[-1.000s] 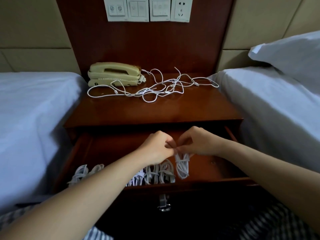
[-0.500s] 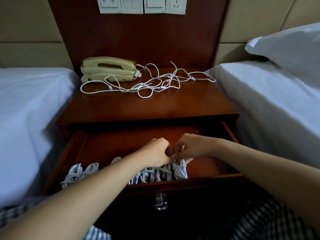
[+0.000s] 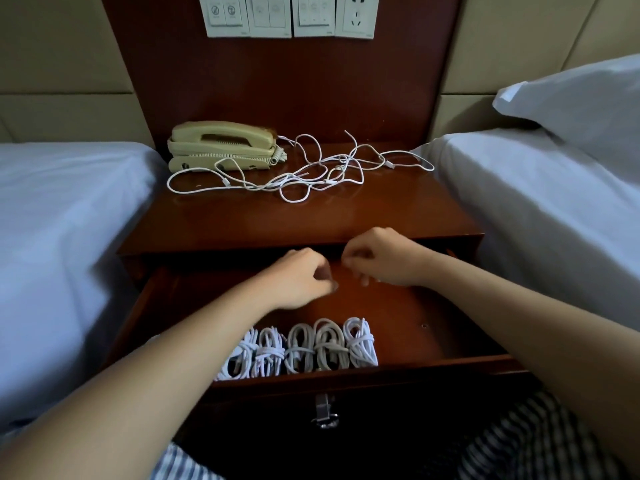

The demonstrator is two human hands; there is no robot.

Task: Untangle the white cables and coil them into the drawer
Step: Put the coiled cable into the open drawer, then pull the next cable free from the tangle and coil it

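The drawer (image 3: pixel 408 306) of the dark wooden nightstand (image 3: pixel 311 220) stands pulled out towards the person. Inside it, a row of coiled bundles (image 3: pixel 313 344) of white cable sits against the front wall, side by side and touching. I count five; the leftmost is partly hidden by the left forearm, and I cannot tell whether more lie beneath it. Each bundle is a narrow loop wrapped round its middle, with its long axis running front to back and its rounded end pointing to the back of the drawer. Behind the row and to its right, the drawer floor is bare wood.

The tangled cables (image 3: pixel 311 174) lie on top of the nightstand, towards the back. The mess stretches across the width of the top: one long loop curls in front of the beige telephone (image 3: pixel 221 143) on the left, and the far strand reaches the right edge, just beside the right-hand bed (image 3: pixel 536 209). A few ends stick up and back towards the headboard.

Both hands hover over the back half of the drawer, near each other but apart. The left hand (image 3: pixel 304 282) has its fingers loosely curled inward, and I see nothing in them. The right hand (image 3: pixel 384 258) sits slightly higher, by the edge of the nightstand top, with its fingers bent downward and nothing visible between them.

A metal pull (image 3: pixel 323 414) hangs on the drawer front.
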